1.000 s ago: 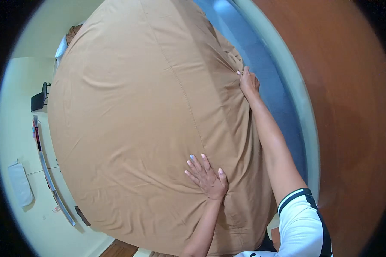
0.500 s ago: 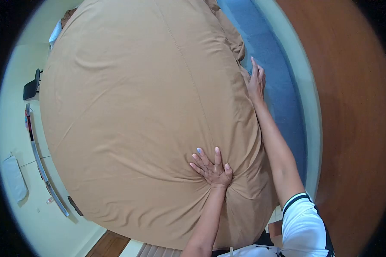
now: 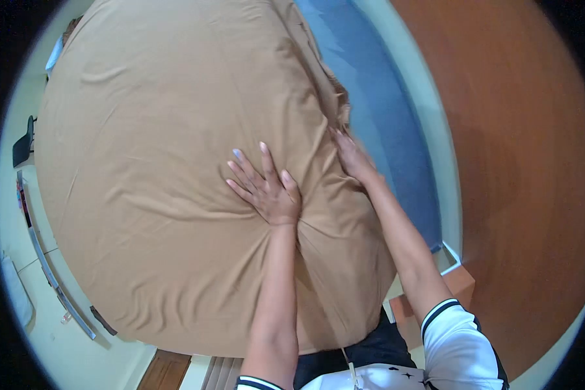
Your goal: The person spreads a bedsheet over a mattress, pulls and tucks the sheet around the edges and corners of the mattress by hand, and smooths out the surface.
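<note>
A tan bedsheet (image 3: 156, 130) spreads over a large mattress, with creases fanning out around my hands. My left hand (image 3: 266, 192) lies palm down on the sheet, fingers spread, pressing a dent into it. At the sheet's right edge, my right hand (image 3: 354, 158) has its fingers closed on the bunched fabric; part of the fingers is hidden in the folds. Loose folds of the sheet gather just beyond that hand, beside a blue panel (image 3: 387, 117).
A pale rim (image 3: 432, 110) borders the blue panel, and a brown wood-toned surface (image 3: 513, 162) stands to the right. On the left are a dark chair (image 3: 23, 142) and a long narrow shelf-like strip (image 3: 45, 266) by the pale wall. A brown door (image 3: 164, 370) shows at bottom left.
The view has shifted, and my left hand still lies spread on the sheet. My right hand has gone from stretched fingers beside the edge to gripping the bunched sheet.
</note>
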Available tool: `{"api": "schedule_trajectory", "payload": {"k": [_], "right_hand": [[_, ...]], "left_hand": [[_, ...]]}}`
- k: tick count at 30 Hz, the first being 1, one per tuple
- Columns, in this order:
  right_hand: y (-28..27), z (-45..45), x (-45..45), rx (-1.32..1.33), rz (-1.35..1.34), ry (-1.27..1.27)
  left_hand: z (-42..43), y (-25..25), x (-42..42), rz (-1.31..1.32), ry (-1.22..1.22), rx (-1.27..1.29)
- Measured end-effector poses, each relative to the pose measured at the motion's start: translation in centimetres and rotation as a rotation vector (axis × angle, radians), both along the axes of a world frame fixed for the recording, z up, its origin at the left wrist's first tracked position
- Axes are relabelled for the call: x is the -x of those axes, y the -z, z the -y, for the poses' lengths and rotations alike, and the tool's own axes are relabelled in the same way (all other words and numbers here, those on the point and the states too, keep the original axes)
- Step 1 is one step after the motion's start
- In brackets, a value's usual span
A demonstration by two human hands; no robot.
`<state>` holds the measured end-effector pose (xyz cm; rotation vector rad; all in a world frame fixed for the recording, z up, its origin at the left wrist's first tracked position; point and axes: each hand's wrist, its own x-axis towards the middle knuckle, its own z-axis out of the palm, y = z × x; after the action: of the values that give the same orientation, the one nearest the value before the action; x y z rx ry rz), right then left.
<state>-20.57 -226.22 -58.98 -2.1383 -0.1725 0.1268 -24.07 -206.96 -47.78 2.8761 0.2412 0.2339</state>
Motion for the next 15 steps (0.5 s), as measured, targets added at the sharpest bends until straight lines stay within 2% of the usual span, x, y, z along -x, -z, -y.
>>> {"api": "schedule_trajectory", "payload": {"k": [1,2,4,5,8,10,11,13,14,15], "right_hand": [[0.7,1.1,2.6,0.282,-0.137,-0.034],[-0.9,1.7,4.5,0.283,-0.130,-0.023],[-4.6,2.7,8.8,0.047,-0.122,0.297],[-5.8,3.0,11.0,0.043,-0.116,0.302],[-7.5,3.8,18.0,-0.089,-0.262,0.340],[-5.2,3.7,22.3,-0.393,-0.734,0.233],[-4.8,4.4,23.4,-0.400,-0.735,0.236],[-4.2,5.9,25.2,0.264,-0.488,-0.118],[-4.1,5.9,25.3,0.258,-0.486,-0.117],[-4.1,5.8,25.0,0.188,-0.463,0.101]], "left_hand": [[0.0,-0.5,-0.1,-0.005,-0.008,-0.017],[0.0,-1.0,-0.2,0.004,0.001,-0.016],[0.1,-2.4,0.6,-0.025,-0.023,-0.019],[0.6,-3.4,1.8,-0.019,-0.019,-0.021],[4.1,-6.5,7.8,-0.285,0.270,-0.123],[7.1,-8.8,14.3,-0.327,0.449,0.164],[8.0,-8.8,17.9,-0.387,0.502,0.153],[9.4,-9.2,24.1,-0.496,0.632,0.093],[9.8,-9.8,26.3,-0.544,0.711,0.046],[9.8,-9.8,28.5,-0.543,0.710,0.042]]}}
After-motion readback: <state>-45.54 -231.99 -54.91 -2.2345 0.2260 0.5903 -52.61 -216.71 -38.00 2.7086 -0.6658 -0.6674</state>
